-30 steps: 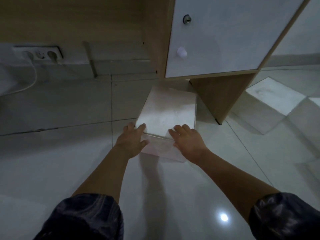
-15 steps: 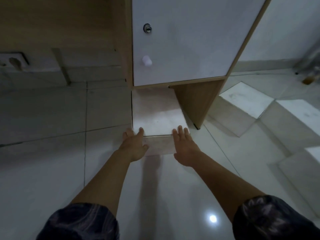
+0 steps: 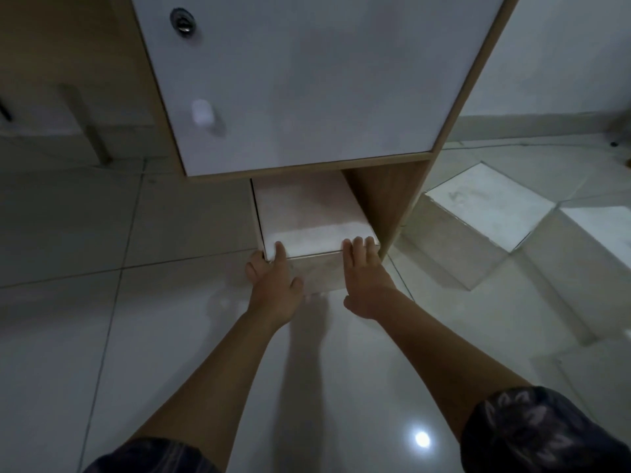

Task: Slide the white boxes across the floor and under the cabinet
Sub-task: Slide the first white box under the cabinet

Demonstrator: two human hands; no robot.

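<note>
Glossy pale floor tiles [image 3: 170, 336] with thin dark grout lines fill the room's lower half; a bright lamp reflection [image 3: 422, 439] sits at 5 o'clock. Cabinet [image 3: 307, 80], 12 o'clock: white door in a wood-grain frame, round metal lock [image 3: 183, 22] upper left, small white knob [image 3: 202, 111] below it, wooden side panel [image 3: 386, 196] reaching the floor at right. White box [image 3: 314, 220], centre: lying on the floor, far half under the cabinet's lower edge, near end protruding, right side just beside the side panel. Left hand [image 3: 273, 288]: fingers spread, flat against the box's near left corner, fingertips over its top edge. Right hand [image 3: 365, 278]: fingers pressed together, flat against the near right face, tips on the top edge. Further white boxes [image 3: 488, 203], 3 o'clock, on the floor well apart from the cabinet. Dark patterned sleeves [image 3: 539, 435] at the bottom corners. Grey wall [image 3: 546, 63] at 1 o'clock.
</note>
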